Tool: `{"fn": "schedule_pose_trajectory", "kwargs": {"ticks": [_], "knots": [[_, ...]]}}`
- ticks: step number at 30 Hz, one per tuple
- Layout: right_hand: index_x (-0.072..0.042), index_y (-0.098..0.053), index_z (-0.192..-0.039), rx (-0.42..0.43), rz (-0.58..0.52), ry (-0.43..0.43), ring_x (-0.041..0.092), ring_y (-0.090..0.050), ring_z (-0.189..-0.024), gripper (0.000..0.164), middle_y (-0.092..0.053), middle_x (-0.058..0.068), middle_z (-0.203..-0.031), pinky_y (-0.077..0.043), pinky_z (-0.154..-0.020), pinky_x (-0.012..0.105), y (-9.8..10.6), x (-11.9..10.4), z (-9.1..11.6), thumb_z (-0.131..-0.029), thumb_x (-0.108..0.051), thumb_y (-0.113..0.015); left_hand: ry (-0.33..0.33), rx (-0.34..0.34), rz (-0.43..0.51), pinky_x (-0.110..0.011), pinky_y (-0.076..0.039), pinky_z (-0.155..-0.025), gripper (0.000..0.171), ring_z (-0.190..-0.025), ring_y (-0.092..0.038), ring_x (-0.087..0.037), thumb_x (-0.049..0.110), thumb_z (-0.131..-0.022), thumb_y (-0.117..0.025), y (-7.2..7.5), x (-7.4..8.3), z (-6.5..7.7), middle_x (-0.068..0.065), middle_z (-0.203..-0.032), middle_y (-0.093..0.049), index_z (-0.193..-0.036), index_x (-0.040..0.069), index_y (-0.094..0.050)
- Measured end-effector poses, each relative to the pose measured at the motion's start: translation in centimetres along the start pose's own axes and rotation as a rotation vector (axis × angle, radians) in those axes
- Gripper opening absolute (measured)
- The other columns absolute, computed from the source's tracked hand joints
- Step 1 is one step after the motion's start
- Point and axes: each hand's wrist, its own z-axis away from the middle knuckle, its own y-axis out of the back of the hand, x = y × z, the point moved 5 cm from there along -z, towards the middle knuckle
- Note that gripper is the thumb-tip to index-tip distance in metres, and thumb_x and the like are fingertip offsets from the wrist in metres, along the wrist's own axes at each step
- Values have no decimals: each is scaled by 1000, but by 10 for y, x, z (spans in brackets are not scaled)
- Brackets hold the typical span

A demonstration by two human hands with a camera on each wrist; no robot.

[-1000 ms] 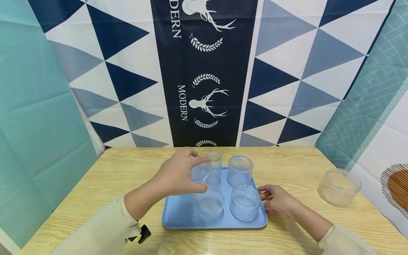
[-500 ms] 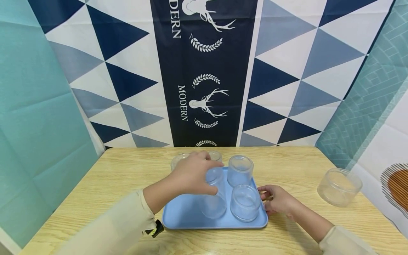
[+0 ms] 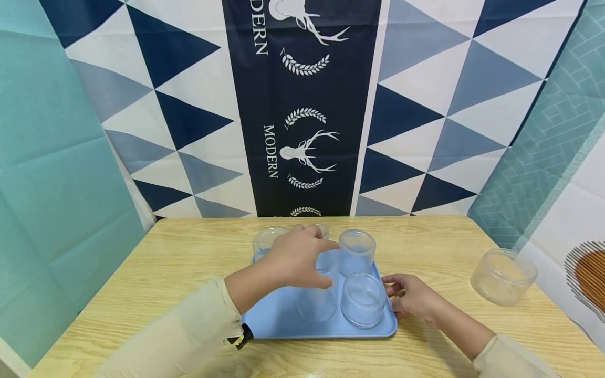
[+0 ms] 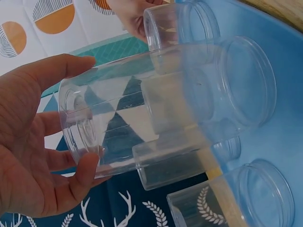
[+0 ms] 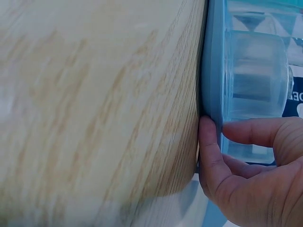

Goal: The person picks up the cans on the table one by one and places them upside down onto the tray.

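Observation:
My left hand (image 3: 299, 258) grips a tall clear jar (image 4: 165, 109) round its upper end, fingers and thumb on opposite sides. The jar's lower part (image 3: 316, 305) shows against the front middle of a blue tray (image 3: 270, 321), beside a short wide clear jar (image 3: 363, 302). With thumb and fingers, my right hand (image 3: 413, 296) pinches the right rim (image 5: 214, 71) of the tray. Behind the left hand stand a clear jar (image 3: 267, 237) at the back left and a narrow jar (image 3: 323, 230), both partly hidden. Another clear jar (image 3: 357, 252) is at the tray's back right.
A wide clear container (image 3: 503, 278) stands apart on the wooden table (image 3: 439, 244), toward its right edge. Patterned cloth (image 3: 302, 105) hangs behind the table, and teal cloth (image 3: 61, 184) covers the left side.
The left hand and its tall jar have shifted right across the tray, closer to the short wide jar. That uncovers the back-left jar. My right hand stays at the tray rim.

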Motion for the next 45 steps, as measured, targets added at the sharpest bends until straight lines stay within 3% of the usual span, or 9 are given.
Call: {"fn": "schedule_pose_trajectory", "kwargs": {"ticks": [16,26,32,40,45], "knots": [[18,-38,-135,9,-5,-3,26,-54,-81,64,-50,18,-99,-58,-64,40,2,0,1,-74,21,-58,-13,36,37,-35,-52,-68,71,-110,-51,-20,57,-75,-76,-1,-1,4,0,-129,-54,-137,28,-58],[19,-37,-135,-16,1,-1,25,-54,-80,65,-49,18,-98,-58,-64,42,0,1,1,-74,21,-58,-20,47,87,-48,-50,-92,75,-131,-43,-26,57,-76,-75,-1,-4,14,-5,-145,-47,-140,24,-54],[22,-35,-133,-56,5,30,25,-56,-80,62,-49,18,-98,-58,-66,42,0,0,4,-75,20,-57,-37,66,109,-49,-46,-99,78,-136,-38,-28,56,-75,-77,0,-5,20,-8,-150,-41,-141,21,-53],[24,-36,-132,-94,10,38,24,-57,-80,61,-50,16,-95,-59,-68,41,2,3,6,-75,19,-57,-45,183,130,-40,-49,-97,63,-125,-48,-23,53,-85,-69,6,1,30,-5,-133,-53,-133,14,-60],[25,-36,-129,-123,0,55,24,-59,-78,56,-50,15,-92,-59,-68,41,3,3,11,-79,16,-59,-118,319,112,-36,-50,-94,50,-118,-51,-22,44,-86,-71,12,9,37,-5,-125,-57,-124,11,-65]]}}
